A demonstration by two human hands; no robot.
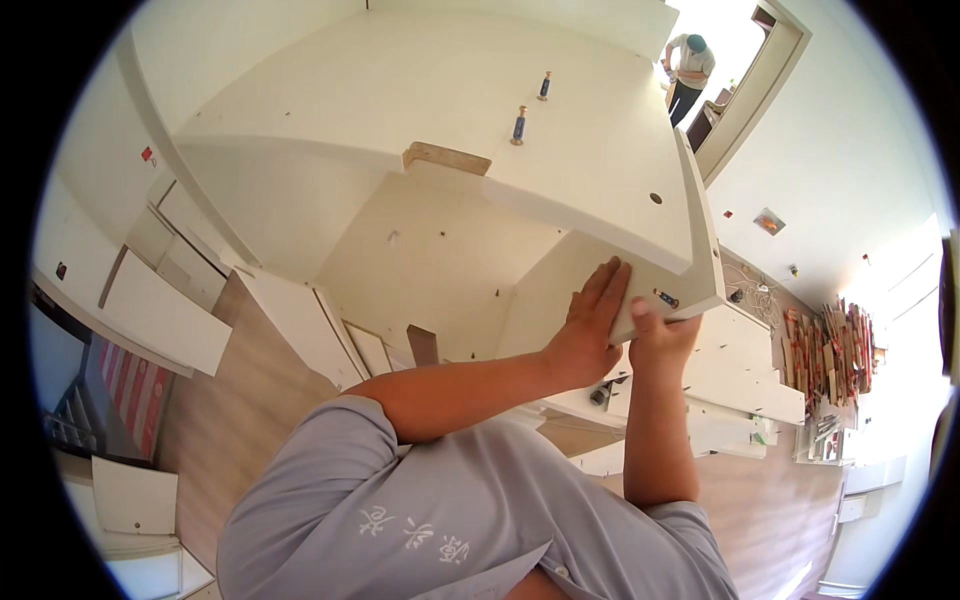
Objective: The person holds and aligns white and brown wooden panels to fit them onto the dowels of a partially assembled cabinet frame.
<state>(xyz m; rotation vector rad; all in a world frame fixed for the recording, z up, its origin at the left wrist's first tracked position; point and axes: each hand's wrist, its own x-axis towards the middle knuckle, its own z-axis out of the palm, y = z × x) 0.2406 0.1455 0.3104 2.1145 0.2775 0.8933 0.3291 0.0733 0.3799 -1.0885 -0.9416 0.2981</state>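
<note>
My left hand (592,325) lies with its fingers stretched out against the inner face of a white side panel (705,285). Close beside it, my right hand (662,345) grips that panel's near end, its thumb on the face and its other fingers behind the edge. A small blue-and-brass fitting (666,298) sits on the panel just above the right thumb. The side panel stands against a large white board (330,90) of a cabinet. On the board are two similar fittings, one a blue-and-brass piece (519,126) and the other a smaller blue piece (544,86). A notch (446,158) with raw wood edges is cut into the board's front.
Stacked white panels (735,375) lie to the right, near a pile of wooden strips (830,350). Leaning at the left is a white panel (165,312) above the wood floor (250,400). Another person (690,70) bends forward beyond the doorway at the back right.
</note>
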